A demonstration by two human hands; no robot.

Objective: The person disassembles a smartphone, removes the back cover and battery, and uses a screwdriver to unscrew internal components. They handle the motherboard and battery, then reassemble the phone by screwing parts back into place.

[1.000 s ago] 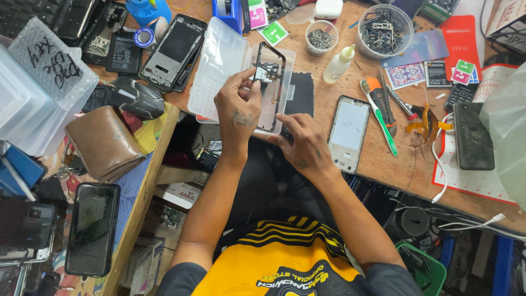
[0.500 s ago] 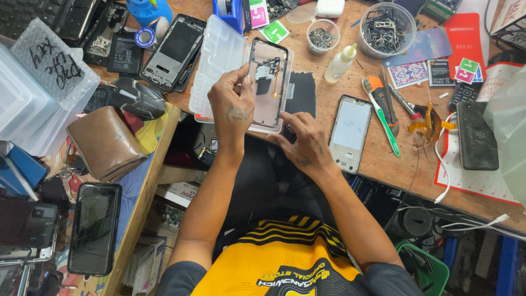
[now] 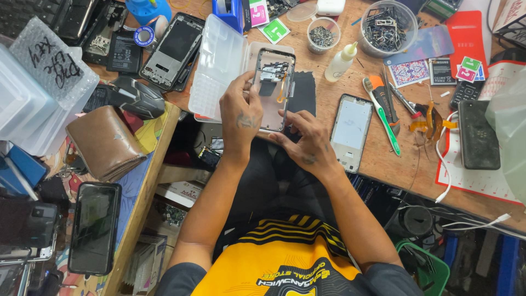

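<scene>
1. Opened phone (image 3: 272, 90), back off, lies on worktop (image 3: 378, 159) centre, beside clear plastic case (image 3: 216, 68).
2. L hand (image 3: 241, 118) fingertips pressing phone's upper innards, not gripping.
3. R hand (image 3: 307, 140) flat, steadying lower edge.

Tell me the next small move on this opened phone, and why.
Probably press the orange flex strip down into place with the left hand. Its fingertips sit on the opened phone beside the strip, which curves across the exposed parts, while the right hand steadies the phone's lower edge on the wooden bench. Whether the strip is already seated cannot be told.
</scene>
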